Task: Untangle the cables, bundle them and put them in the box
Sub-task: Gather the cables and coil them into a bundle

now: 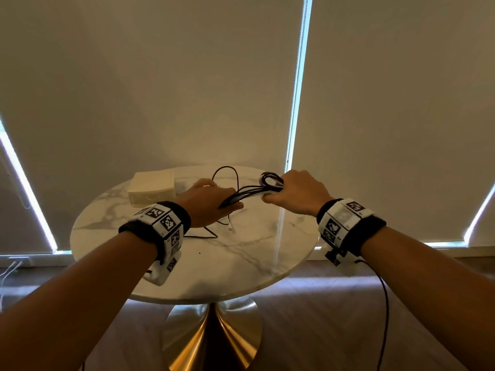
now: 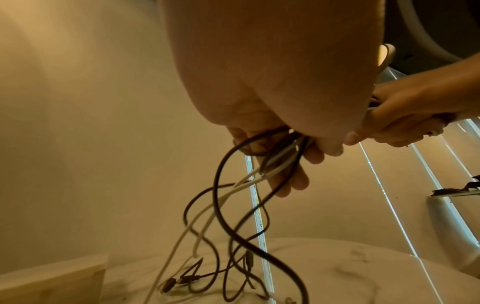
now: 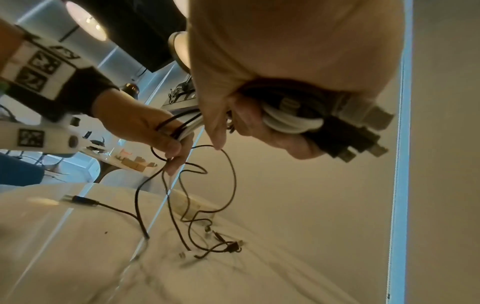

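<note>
Black and white cables (image 1: 250, 190) stretch between my two hands above the round marble table (image 1: 257, 253). My right hand (image 1: 292, 192) grips the folded end of the bundle, with loops (image 1: 270, 179) sticking out of the fist; the right wrist view shows the coiled cable and its plugs (image 3: 363, 131) in that fist. My left hand (image 1: 211, 200) grips the same strands (image 2: 280, 156) further along, and their loose tails (image 2: 228, 236) hang to the tabletop with connectors (image 3: 231, 245) lying there. The cream box (image 1: 151, 191) stands on the table at the far left, behind my left hand.
A brass pedestal (image 1: 211, 336) carries the table. Drawn blinds (image 1: 160, 89) with bright gaps close the far side. Another table with small items (image 3: 124, 162) stands in the room behind, seen in the right wrist view. A wire hangs from my right wristband (image 1: 385, 303).
</note>
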`<state>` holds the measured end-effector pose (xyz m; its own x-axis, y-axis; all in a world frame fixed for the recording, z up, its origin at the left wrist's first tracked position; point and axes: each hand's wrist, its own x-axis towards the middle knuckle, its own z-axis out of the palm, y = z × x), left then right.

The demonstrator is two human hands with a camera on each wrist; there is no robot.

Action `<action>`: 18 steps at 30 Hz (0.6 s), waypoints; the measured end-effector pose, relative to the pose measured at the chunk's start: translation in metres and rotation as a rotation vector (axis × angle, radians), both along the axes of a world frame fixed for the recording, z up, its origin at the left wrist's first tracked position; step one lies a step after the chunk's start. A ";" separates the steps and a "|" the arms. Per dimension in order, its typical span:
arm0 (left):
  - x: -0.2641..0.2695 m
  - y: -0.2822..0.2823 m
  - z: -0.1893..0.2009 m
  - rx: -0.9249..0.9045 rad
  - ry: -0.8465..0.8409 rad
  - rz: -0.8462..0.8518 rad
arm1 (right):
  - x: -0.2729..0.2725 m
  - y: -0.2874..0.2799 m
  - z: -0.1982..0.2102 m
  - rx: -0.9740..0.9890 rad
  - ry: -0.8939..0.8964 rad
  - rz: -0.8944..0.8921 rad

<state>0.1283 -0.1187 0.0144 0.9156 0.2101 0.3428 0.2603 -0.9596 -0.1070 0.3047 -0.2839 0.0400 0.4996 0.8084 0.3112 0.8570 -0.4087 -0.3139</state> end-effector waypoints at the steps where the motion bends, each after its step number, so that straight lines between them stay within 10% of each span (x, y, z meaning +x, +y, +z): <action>1: 0.000 0.000 -0.001 0.024 0.006 0.003 | 0.002 0.000 -0.002 -0.010 -0.063 -0.037; 5: 0.001 -0.005 -0.001 -0.147 0.017 0.073 | 0.010 0.000 0.001 0.090 0.066 -0.079; 18: 0.022 -0.047 0.011 -0.558 -0.250 -0.062 | -0.009 0.027 0.004 0.690 1.333 -0.109</action>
